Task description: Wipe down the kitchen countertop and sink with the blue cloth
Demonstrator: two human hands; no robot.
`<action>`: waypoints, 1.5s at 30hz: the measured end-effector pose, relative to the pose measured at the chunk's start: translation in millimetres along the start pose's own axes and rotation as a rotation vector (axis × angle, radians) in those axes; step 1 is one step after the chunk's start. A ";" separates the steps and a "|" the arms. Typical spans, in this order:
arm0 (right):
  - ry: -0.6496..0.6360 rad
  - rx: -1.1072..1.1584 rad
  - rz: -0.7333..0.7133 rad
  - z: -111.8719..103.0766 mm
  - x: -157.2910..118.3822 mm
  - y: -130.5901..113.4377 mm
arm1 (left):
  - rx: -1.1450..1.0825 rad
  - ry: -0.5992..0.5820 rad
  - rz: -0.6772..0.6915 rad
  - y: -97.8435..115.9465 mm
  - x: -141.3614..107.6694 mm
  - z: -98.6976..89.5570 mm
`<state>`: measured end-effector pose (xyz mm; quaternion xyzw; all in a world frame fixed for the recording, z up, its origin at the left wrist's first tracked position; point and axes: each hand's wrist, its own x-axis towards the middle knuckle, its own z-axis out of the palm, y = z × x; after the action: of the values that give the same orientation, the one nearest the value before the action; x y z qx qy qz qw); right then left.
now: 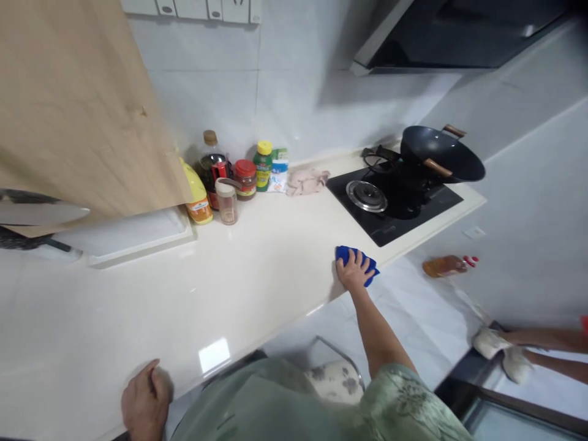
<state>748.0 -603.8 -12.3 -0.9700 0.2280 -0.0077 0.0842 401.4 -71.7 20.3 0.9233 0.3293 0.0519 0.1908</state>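
My right hand (353, 271) presses a folded blue cloth (373, 273) onto the counter's front edge, close to the cooktop's near corner. Its fingers are spread over the cloth and hold it. At the lower left, my left hand (146, 401) rests on the pale countertop (257, 269) near its edge. The index finger and thumb there stand a little apart, the other fingers are loosely curled, and nothing shows in it.
Against the wall stand a yellow bottle (198, 199), a dark sauce bottle (213, 162), a shaker jar (226, 202), a red-lidded jar (245, 179), a green bottle (263, 166) and a pinkish rag (307, 182). A wok (441, 153) sits on the black cooktop (399, 214). A person's feet (500, 352) show at right.
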 end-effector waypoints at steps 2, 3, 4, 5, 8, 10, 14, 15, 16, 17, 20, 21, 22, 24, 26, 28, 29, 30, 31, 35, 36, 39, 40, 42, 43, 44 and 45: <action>0.001 0.015 0.071 0.4 24.7 -11.9 | 0.013 0.005 -0.041 1.1 1.4 1.5; -0.005 0.024 0.102 0.7 36.3 -20.2 | 0.004 -0.007 -0.065 0.9 3.1 1.5; -0.011 0.033 0.127 0.9 47.2 -29.8 | -0.011 -0.030 -0.098 0.4 5.3 1.2; -0.020 0.043 0.145 1.1 57.2 -40.5 | -0.023 -0.052 -0.146 -0.2 7.7 0.6; -0.053 0.075 0.141 0.0 83.1 -74.3 | -0.044 -0.054 -0.315 -1.2 13.8 -0.3; -0.068 0.092 0.104 -2.1 98.2 -95.3 | -0.057 -0.009 -0.366 -1.3 15.6 0.6; -0.108 0.096 -0.011 -4.4 125.5 -133.1 | -0.056 0.012 -0.404 -1.6 15.1 4.6; -0.115 0.090 -0.038 -3.1 130.4 -143.4 | -0.051 0.015 -0.414 -1.6 14.7 5.5; -0.120 0.081 -0.063 -0.5 133.5 -154.9 | -0.050 0.022 -0.416 -1.5 14.4 6.2; -0.126 0.071 -0.086 3.3 134.2 -167.8 | -0.052 0.030 -0.410 -1.2 14.2 6.8; -0.149 0.037 -0.201 18.5 118.0 -215.2 | -0.048 0.057 -0.393 -0.3 14.1 8.2; -0.156 0.023 -0.255 23.5 106.7 -233.3 | -0.042 0.060 -0.394 -0.2 14.1 8.7; -0.155 -0.001 -0.329 27.8 93.1 -251.8 | -0.033 0.057 -0.398 -0.2 14.1 9.2; -0.154 -0.033 -0.452 33.5 62.5 -287.4 | -0.028 0.050 -0.398 -0.7 14.0 10.2; -0.165 -0.026 -0.561 35.2 32.1 -316.0 | -0.039 0.050 -0.384 -1.3 13.5 10.8; -0.183 0.002 -0.665 33.6 4.7 -332.2 | -0.040 0.058 -0.377 -1.2 12.9 10.6; -0.192 0.015 -0.721 32.2 -8.1 -334.7 | -0.038 0.063 -0.374 -0.7 12.7 10.0; -0.202 0.024 -0.779 30.5 -20.9 -333.3 | -0.038 0.068 -0.373 -0.1 12.5 9.0; -0.213 0.031 -0.839 28.8 -34.2 -328.1 | -0.041 0.070 -0.372 0.8 12.4 7.9; -0.245 0.096 -1.062 23.6 -97.1 -276.4 | -0.058 0.026 -0.395 3.1 13.0 3.0; -0.244 0.121 -1.105 22.9 -114.3 -258.0 | -0.062 0.016 -0.393 2.6 13.3 2.4; -0.231 0.179 -1.246 20.0 -158.0 -197.6 | -0.092 0.035 -0.334 -1.4 14.2 3.3; -0.235 0.185 -1.294 18.4 -166.6 -177.2 | -0.107 0.044 -0.307 -3.1 14.4 4.1; -0.237 0.186 -1.354 14.0 -170.2 -138.9 | -0.135 0.049 -0.268 -5.4 14.9 5.9; -0.228 0.181 -1.343 11.7 -164.7 -121.8 | -0.142 0.051 -0.259 -5.9 15.1 6.7; -0.208 0.173 -1.297 9.7 -154.5 -106.4 | -0.148 0.053 -0.256 -5.7 15.3 7.2; -0.177 0.160 -1.215 8.1 -140.4 -93.0 | -0.156 0.059 -0.262 -4.9 15.4 7.6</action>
<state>663.8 -458.2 -1.5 -0.9142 -0.3741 0.0091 0.1559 412.2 -61.0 11.0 0.8529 0.4472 0.0789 0.2574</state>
